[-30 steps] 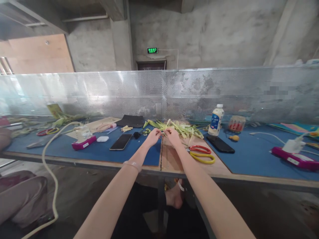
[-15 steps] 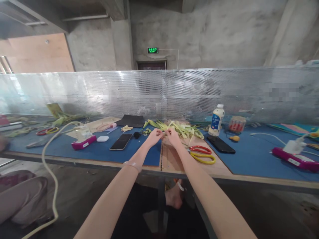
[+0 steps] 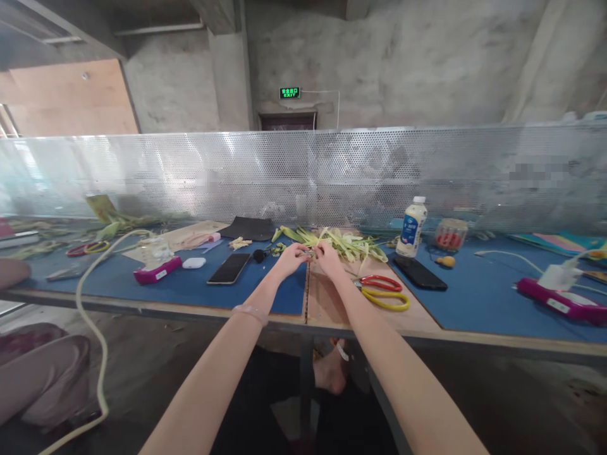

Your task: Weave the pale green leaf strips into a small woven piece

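Note:
My left hand (image 3: pixel 290 258) and my right hand (image 3: pixel 327 257) meet over the wooden board (image 3: pixel 332 303) at the table's middle. Both are closed in a pinch on a small green leaf piece (image 3: pixel 309 254) held between them; its shape is too small to make out. Just behind my hands lies a pile of pale green leaf strips (image 3: pixel 341 243). Red and yellow scissors (image 3: pixel 382 292) lie on the board to the right of my right hand.
A black phone (image 3: pixel 229 268), white earbud case (image 3: pixel 194 262) and pink device (image 3: pixel 152 271) lie left on the blue mat. A second phone (image 3: pixel 418 273), a white bottle (image 3: pixel 410 227) and another pink device (image 3: pixel 562 300) lie right. A perforated metal screen (image 3: pixel 303 177) backs the table. A seated person's leg (image 3: pixel 38 370) shows at far left.
My hands have drawn slightly closer together on the leaf piece. The view has tilted a little.

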The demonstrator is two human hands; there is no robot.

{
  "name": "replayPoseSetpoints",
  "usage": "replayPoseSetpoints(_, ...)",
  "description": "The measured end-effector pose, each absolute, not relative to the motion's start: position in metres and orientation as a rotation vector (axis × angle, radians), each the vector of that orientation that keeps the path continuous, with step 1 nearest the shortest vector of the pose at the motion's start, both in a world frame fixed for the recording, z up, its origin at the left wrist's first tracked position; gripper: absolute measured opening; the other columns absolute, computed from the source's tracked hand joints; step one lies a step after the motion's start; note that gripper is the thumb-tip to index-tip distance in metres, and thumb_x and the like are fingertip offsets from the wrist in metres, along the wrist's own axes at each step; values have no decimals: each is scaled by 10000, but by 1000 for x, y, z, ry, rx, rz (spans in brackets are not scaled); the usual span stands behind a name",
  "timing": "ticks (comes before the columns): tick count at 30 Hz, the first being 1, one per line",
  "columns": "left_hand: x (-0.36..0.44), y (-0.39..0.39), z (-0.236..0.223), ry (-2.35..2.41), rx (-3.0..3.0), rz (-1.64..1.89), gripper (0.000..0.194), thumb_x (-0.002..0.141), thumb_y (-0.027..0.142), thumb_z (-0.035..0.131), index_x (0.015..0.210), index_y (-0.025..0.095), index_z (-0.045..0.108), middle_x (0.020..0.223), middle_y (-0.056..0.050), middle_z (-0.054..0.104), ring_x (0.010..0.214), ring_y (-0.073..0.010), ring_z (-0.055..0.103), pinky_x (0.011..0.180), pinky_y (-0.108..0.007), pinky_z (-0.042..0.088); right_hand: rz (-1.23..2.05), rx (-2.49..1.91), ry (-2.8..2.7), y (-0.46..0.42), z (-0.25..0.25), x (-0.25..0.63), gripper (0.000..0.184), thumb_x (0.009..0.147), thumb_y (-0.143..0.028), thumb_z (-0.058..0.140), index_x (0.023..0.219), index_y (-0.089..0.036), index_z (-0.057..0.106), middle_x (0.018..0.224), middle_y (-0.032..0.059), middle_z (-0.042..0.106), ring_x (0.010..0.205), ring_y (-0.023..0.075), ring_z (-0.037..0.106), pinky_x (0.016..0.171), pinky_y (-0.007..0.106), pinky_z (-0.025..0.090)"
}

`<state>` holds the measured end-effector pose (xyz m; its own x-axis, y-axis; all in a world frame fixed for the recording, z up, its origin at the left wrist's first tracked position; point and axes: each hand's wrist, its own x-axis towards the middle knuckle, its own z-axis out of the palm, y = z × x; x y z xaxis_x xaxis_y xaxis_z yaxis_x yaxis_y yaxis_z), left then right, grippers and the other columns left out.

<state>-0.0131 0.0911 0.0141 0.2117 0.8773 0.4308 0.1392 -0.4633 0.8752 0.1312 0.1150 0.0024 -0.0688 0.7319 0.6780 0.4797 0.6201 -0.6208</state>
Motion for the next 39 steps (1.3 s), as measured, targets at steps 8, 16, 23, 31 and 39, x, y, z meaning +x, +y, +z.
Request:
replayPoseSetpoints(8,-14,90,15,1026,1824,1281,138,766,215,600,872,132,570,743,-59,691,710,-159,643,618,-243,473,278,-972,-1729,114,2,133,202,821,-291,404,634,-220,384,593,-25,438,588,161,418,605,279,332)
replayPoseSetpoints(16,-12,101,9,1170,1905,1292,116,815,242,504,785,139,548,704,-49,675,622,-138,617,512,-209,423,279,-969,-1729,117,1,129,187,817,-303,401,651,-221,383,606,-19,449,590,164,432,591,282,333)
replayPoseSetpoints(23,-13,98,11,1195,1983,1334,109,801,225,516,713,159,522,665,-44,659,630,-150,620,628,-249,465,295,-975,-1720,115,1,129,191,804,-312,395,635,-224,380,583,-19,449,593,169,434,601,283,337)
replayPoseSetpoints(31,-12,92,14,1186,1933,1309,122,799,261,513,735,159,534,700,-56,665,649,-170,621,609,-263,464,293,-979,-1712,112,2,130,193,814,-315,406,648,-216,409,601,-16,462,614,165,447,619,284,359)
replayPoseSetpoints(39,-12,93,13,1191,1891,1330,105,817,234,473,747,166,512,740,-59,656,693,-170,622,611,-261,465,466,-890,-1698,115,1,130,116,777,-255,444,840,-176,501,730,7,536,672,158,510,666,287,399)
